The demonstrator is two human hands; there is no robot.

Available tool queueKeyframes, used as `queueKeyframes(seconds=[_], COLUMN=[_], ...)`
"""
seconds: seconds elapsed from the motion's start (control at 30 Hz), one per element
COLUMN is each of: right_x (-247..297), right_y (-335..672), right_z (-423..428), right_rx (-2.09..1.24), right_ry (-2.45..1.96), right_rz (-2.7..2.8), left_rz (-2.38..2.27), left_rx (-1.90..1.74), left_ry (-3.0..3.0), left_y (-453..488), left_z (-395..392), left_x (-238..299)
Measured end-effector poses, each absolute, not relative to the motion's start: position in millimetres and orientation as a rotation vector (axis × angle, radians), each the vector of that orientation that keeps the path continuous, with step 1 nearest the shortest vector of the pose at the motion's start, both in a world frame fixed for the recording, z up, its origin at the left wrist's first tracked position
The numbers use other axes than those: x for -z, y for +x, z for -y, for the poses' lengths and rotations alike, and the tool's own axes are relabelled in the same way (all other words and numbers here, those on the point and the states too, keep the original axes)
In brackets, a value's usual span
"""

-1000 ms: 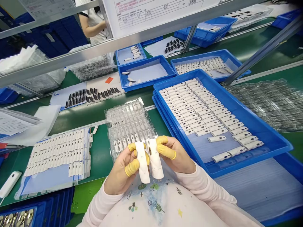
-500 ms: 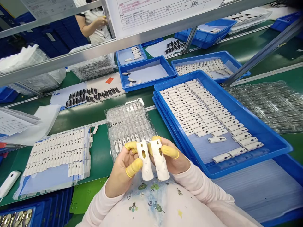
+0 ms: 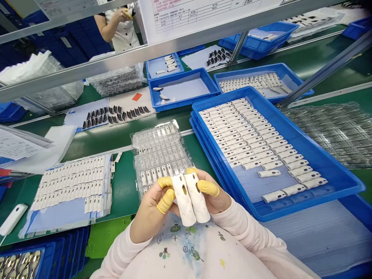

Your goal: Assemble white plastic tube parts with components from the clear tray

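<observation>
My left hand, with yellow finger cots, is closed on a white curved shell part that has a small slot and a larger hole near its top. A second white shell part of the same look is pinched in my right hand, which also wears yellow finger cots. The two parts stand side by side, their edges touching or nearly so, in front of my patterned apron. Just beyond my hands lies a clear plastic blister tray with several white parts in its near row.
On the right, a stack of blue trays carries rows of white parts. White parts in rows lie on a sheet at left. Metal frame bars cross above the bench. Behind them a co-worker's hand holds something small.
The left part has turned and moved right, closing the gap to the right part. The view has shifted slightly. The co-worker's hand has risen.
</observation>
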State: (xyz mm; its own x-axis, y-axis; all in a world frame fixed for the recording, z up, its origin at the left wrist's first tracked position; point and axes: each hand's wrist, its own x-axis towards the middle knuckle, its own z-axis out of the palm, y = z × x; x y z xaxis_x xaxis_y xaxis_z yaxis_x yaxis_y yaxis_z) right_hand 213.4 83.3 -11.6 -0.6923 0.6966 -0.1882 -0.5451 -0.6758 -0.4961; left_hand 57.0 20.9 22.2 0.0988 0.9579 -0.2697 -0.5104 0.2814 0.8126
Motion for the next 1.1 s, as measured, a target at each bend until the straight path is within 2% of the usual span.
queueKeyframes(seconds=[0.43, 0.77, 1.1], right_x=[3, 14, 12], right_y=[203, 194, 193], right_z=[-93, -98, -101], right_rx=[-2.334, -2.436, -2.439], right_ry=[-0.494, -0.487, -0.426], right_rz=[0.465, 0.125, 0.118], left_rz=[-0.816, -0.656, -0.611], left_rx=[-1.217, -1.22, -1.238], left_ry=[0.441, 0.018, -0.098], left_y=[57, 54, 53], left_z=[-35, -51, -50], left_x=[-26, -17, -13])
